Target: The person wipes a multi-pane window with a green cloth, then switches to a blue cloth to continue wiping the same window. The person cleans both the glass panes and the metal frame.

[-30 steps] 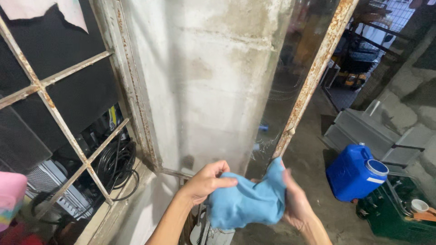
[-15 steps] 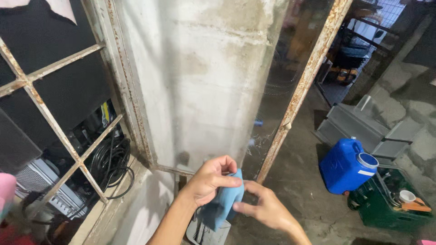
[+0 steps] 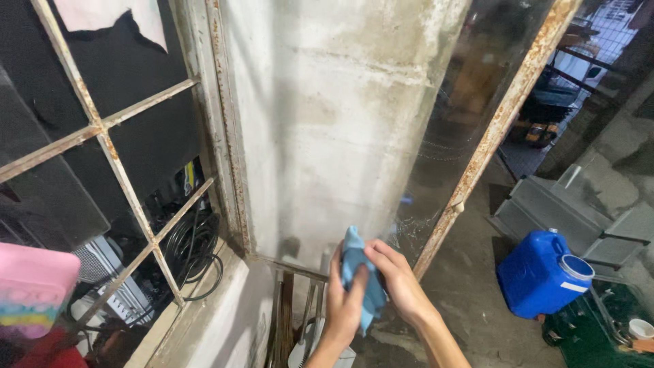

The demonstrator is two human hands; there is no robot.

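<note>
While pressed between both palms, folding blue cloth (image 3: pixel 355 272): left hand (image 3: pixel 346 307) and right hand (image 3: pixel 398 283) clasped around it, low before concrete pillar (image 3: pixel 334 123). Beside, rusty window frame (image 3: pixel 501 123), dusty glass pane (image 3: pixel 463 109), blue jug (image 3: pixel 541 272).

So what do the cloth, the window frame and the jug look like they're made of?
Cloth, held between both hands: soft blue fabric, matte, folding limply; possibly microfibre. Window frame: metal, likely iron or steel, with pale paint flaking over orange rust. Jug: blue moulded plastic, slightly glossy, with a wide round mouth.
</note>
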